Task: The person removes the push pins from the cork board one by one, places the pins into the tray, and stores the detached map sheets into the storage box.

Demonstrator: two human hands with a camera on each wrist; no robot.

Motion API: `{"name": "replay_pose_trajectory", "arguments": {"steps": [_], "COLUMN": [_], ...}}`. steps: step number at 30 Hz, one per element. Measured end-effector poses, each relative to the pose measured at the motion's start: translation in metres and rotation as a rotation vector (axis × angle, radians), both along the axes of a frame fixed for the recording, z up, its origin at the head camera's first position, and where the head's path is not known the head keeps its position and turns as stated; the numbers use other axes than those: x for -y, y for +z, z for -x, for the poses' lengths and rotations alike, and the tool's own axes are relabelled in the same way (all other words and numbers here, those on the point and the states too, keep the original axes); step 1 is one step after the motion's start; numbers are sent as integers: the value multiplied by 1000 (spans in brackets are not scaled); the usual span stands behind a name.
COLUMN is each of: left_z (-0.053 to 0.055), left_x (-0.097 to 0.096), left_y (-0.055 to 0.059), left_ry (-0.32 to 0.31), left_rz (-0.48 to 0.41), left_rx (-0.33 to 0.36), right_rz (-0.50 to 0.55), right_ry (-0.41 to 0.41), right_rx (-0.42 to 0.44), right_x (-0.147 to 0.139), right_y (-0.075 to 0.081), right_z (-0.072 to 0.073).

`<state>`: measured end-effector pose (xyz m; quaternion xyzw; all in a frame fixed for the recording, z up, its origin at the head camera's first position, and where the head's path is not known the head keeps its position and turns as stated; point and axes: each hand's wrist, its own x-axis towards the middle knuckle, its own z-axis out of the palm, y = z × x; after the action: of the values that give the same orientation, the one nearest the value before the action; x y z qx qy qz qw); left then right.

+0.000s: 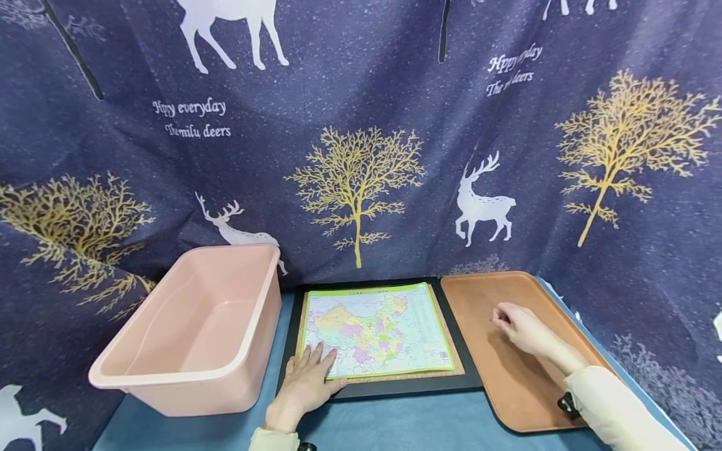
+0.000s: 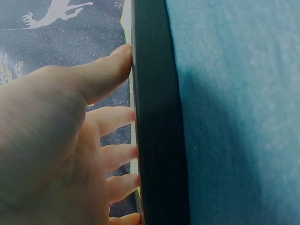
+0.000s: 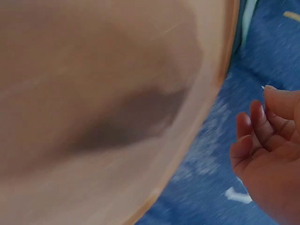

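A colourful map (image 1: 372,332) with a green border lies on a cork board (image 1: 403,377) in a black frame (image 1: 395,389). My left hand (image 1: 307,382) rests, fingers spread, on the map's lower left corner, its thumb by the frame's near edge. In the left wrist view the fingertips of my left hand (image 2: 112,154) reach past the black frame edge (image 2: 159,112). Above the brown tray (image 1: 479,294) hovers my right hand (image 1: 524,329), fingers curled. Its thumb and forefinger pinch a tiny pin-like thing (image 3: 263,87), mostly hidden; its kind is unclear.
A deep pink basin (image 1: 254,326) stands left of the board. The tray lies against the board's right side. Blue cloth (image 1: 406,419) covers the table, and a dark curtain (image 1: 395,81) printed with deer and trees hangs behind.
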<state>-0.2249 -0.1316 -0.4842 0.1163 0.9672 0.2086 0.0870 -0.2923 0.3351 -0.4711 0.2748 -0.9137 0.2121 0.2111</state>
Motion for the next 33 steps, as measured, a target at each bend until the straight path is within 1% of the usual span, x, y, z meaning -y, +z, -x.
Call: {"name": "replay_pose_trajectory", "arguments": {"steps": [3, 8, 17, 23, 29, 33], "left_z": [-1, -1, 2, 2, 1, 1], "left_x": [0, 0, 0, 0, 0, 0], "left_y": [1, 1, -3, -4, -3, -3], "left_ry": [1, 2, 3, 3, 9, 4], "left_rz": [6, 2, 15, 14, 12, 13], "left_rx": [1, -5, -4, -15, -7, -2], "right_rz": [-8, -24, -50, -70, -92, -98], "right_ry": [-42, -77, -117, -163, -185, -196], "right_rx": [0, -1, 24, 92, 166, 187], "right_x": [-15, -32, -44, -45, -47, -48], "right_y": [-6, -11, -16, -18, -20, -21], "right_z": [-1, -3, -3, -2, -3, -3]}}
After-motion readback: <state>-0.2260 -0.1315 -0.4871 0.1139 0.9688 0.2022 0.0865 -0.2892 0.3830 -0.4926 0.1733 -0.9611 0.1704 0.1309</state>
